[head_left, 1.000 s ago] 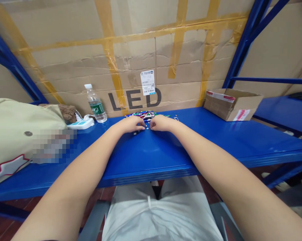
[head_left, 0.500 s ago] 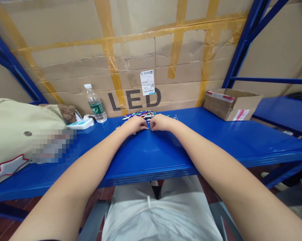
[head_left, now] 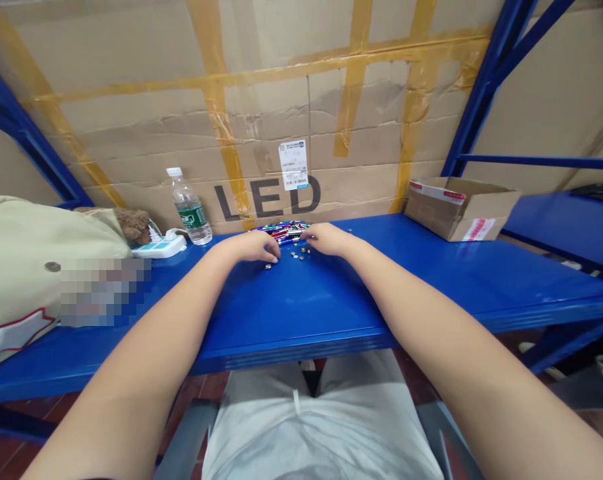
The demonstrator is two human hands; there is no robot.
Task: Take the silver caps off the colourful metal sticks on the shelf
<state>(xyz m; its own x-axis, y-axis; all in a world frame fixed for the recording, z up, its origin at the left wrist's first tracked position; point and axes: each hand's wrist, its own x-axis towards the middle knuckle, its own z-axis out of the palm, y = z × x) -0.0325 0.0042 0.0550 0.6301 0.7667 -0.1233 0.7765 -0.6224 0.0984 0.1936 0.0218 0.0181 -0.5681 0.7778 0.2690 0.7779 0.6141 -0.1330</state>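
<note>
Sitting open at the far right of the blue shelf (head_left: 431, 280), the small cardboard box (head_left: 459, 207) shows only its flaps and outer walls, so what it holds cannot be told. A capped water bottle (head_left: 189, 207) stands left of the pile of coloured sticks (head_left: 281, 231), close against the big cardboard sheet marked LED (head_left: 266, 197), and it looks mostly empty.

The pile of coloured sticks lies at the back of the shelf, right below the LED lettering. A scatter of small round metal pieces (head_left: 295, 253) lies just in front of the pile. The left hand (head_left: 254, 245) rests palm down just left of and in front of the pile, fingers curled toward the shelf, its fingertips close to one round piece; whether it pinches anything cannot be told. The right hand (head_left: 326, 239) lies at the right front edge of the pile, fingers bent and touching the sticks, though a firm grip on one cannot be made out.

Half a second ago the two hands were nearly touching in front of the pile and covered the round pieces. Now they have drawn apart, the right one has moved back to the pile, and the round pieces show between them.
</note>
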